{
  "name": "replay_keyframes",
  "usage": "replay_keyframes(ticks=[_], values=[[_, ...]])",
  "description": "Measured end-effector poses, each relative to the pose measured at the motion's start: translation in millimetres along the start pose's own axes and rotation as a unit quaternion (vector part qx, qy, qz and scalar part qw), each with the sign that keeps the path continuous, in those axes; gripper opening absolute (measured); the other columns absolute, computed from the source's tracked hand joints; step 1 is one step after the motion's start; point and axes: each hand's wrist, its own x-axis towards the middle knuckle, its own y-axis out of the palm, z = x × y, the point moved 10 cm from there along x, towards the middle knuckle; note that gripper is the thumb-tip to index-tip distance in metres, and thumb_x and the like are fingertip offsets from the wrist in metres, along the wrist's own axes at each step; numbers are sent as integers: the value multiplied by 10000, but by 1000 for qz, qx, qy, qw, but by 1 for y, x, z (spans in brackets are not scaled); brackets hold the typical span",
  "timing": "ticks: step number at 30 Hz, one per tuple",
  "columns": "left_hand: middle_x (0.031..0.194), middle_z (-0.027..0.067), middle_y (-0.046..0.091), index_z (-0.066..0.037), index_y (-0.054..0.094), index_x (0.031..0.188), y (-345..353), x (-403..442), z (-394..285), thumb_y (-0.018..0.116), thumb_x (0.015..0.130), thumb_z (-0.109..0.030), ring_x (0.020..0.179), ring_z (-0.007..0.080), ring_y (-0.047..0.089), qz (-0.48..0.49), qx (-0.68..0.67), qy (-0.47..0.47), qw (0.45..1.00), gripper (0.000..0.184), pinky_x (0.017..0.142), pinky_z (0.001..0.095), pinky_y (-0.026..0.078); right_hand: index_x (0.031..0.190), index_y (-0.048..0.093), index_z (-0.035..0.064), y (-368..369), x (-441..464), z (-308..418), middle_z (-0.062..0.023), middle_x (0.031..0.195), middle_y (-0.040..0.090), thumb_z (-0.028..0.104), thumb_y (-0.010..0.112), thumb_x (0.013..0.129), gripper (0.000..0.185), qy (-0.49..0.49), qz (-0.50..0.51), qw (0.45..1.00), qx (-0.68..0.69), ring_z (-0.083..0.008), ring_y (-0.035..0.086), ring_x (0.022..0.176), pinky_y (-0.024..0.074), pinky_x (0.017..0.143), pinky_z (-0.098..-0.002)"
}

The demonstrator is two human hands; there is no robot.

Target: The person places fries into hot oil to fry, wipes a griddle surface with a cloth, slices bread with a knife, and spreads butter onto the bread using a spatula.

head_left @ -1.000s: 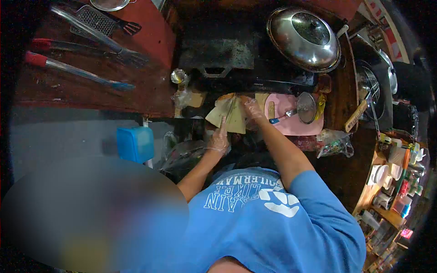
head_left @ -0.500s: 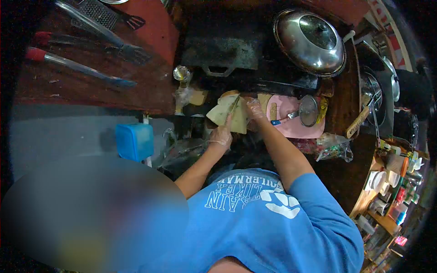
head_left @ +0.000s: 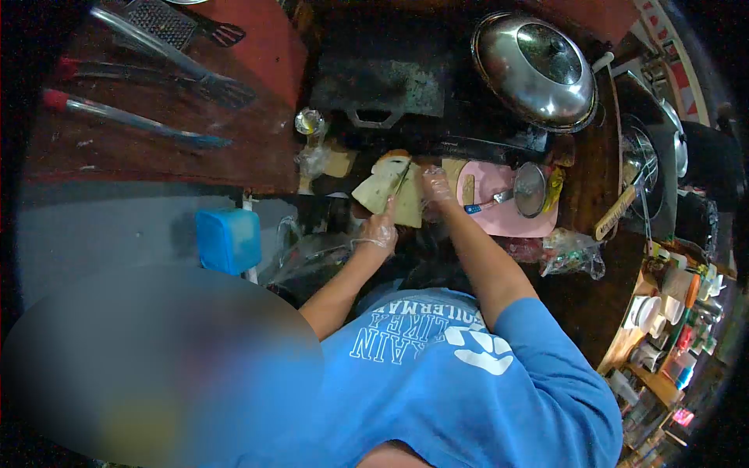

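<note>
Pale sliced bread (head_left: 376, 190) with a brown crust lies in front of me, a dark line running down between its two parts. My left hand (head_left: 378, 232), in a clear plastic glove, presses the bread from the near side, index finger stretched along it and the other fingers curled. My right hand (head_left: 437, 186), also gloved, is closed at the bread's right edge. A thin knife-like tool (head_left: 402, 181) seems to run from it along the dark line; its handle is hidden. Right of this hand, a pink cutting board (head_left: 530, 226) carries a blue-handled utensil (head_left: 473, 209) and a round strainer (head_left: 530, 191).
A black griddle (head_left: 382, 86) sits beyond the bread, with a domed metal lid (head_left: 538, 74) to its right. Red-handled tongs (head_left: 133, 121) and a grater (head_left: 161, 22) lie on the left table. A blue container (head_left: 228, 240) stands at left; a wooden-handled pan (head_left: 616, 212) is at right.
The view has shifted slightly. Both hands stay at the bread in nearly the same pose, and the bread parts look almost unchanged.
</note>
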Motion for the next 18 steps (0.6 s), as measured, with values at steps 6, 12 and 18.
replay_keyframes(ticks=[6,12,18], values=[[900,302,670,-213,191,1563,22,6,13,507,851,-36,825,492,668,0,1,-13,1000,799,759,567,530,1054,667,42,15,3,0,-167,962,701,163,599,804,285,19,28,999,-7,-309,689,889,551,750,-449],[905,312,664,-220,138,1576,32,11,17,502,865,-47,809,486,665,31,-5,-9,999,817,733,571,530,982,694,33,47,14,-8,-161,907,711,161,655,756,262,55,71,996,-24,-293,701,863,563,731,-433],[967,278,679,-261,143,1574,40,20,23,557,881,-114,891,443,678,44,15,-28,999,821,792,545,532,873,702,52,32,11,-9,-165,800,698,163,600,805,165,47,27,998,-29,-308,699,747,559,677,-414]])
